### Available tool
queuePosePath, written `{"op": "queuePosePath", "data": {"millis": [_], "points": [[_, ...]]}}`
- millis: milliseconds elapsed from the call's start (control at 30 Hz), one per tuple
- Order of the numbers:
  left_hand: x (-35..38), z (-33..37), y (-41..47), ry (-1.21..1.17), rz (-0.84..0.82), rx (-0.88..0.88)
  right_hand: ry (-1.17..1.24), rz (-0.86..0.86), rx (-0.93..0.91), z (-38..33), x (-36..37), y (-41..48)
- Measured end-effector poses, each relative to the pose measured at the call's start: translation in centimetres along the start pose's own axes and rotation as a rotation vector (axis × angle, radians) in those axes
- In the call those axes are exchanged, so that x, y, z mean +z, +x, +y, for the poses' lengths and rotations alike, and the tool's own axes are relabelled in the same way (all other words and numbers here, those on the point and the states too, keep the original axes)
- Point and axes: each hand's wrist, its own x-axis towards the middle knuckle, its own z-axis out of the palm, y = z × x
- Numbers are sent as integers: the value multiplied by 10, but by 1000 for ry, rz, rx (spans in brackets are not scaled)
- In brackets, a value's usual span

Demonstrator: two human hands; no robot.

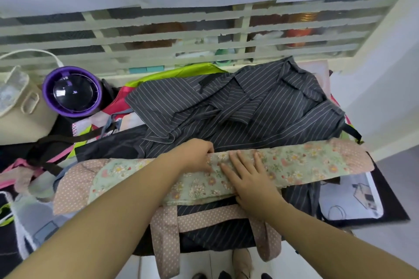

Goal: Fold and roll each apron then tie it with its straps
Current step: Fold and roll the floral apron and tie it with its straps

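Close under both hands, the flowery apron point(294, 163) lies as a long strip running left to right. The left hand point(197, 154) pinches its far edge; the right hand point(247, 174) presses flat just beside it. Both are near its middle.

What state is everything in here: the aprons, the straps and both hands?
floral apron: folded into a long strip, not rolled or tied.
dotted straps: untied, hanging over the near edge.
striped apron: unfolded, crumpled in a heap.
left hand: grips the floral apron's far edge.
right hand: flat, pressing on the floral apron.
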Motion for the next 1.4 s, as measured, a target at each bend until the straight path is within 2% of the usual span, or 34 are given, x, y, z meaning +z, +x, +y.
{"op": "queuePosePath", "data": {"millis": [100, 267, 333, 467, 567, 700, 800, 867, 1000, 1067, 1200, 1267, 1333, 1400], "points": [[3, 3, -3, 59, -111, -29, -3, 42, -23, -1, -1, -1], [-20, 7, -12, -64, -361, -74, 29, 91, -70, 4, -9, -11], [-38, 9, -26, -192, -411, -27, 129, 175, -52, 10, -21, -17], [-80, 21, -58, -673, -436, 96, 450, 434, 18, 21, -69, -15], [-115, 36, -81, -970, -368, 238, 613, 613, 70, 27, -120, 2], [-161, 56, -106, -1170, -138, 455, 874, 749, 132, 29, -202, 27], [-196, 64, -130, -1196, -2, 603, 966, 817, 77, 33, -258, 40], [-217, 66, -146, -1185, 79, 657, 991, 798, 60, 40, -292, 49], [-252, 70, -181, -1206, 192, 727, 968, 720, -53, 44, -351, 62], [-262, 76, -198, -1219, 245, 738, 973, 735, -104, 32, -367, 65], [-279, 91, -227, -1219, 376, 747, 972, 1001, -54, 2, -385, 79], [-287, 94, -242, -1216, 428, 725, 1103, 1054, -57, -6, -396, 83], [-286, 93, -249, -1231, 441, 667, 1301, 999, -99, -13, -401, 86], [-284, 92, -255, -1235, 455, 631, 1316, 1001, -103, -17, -404, 89]]}}
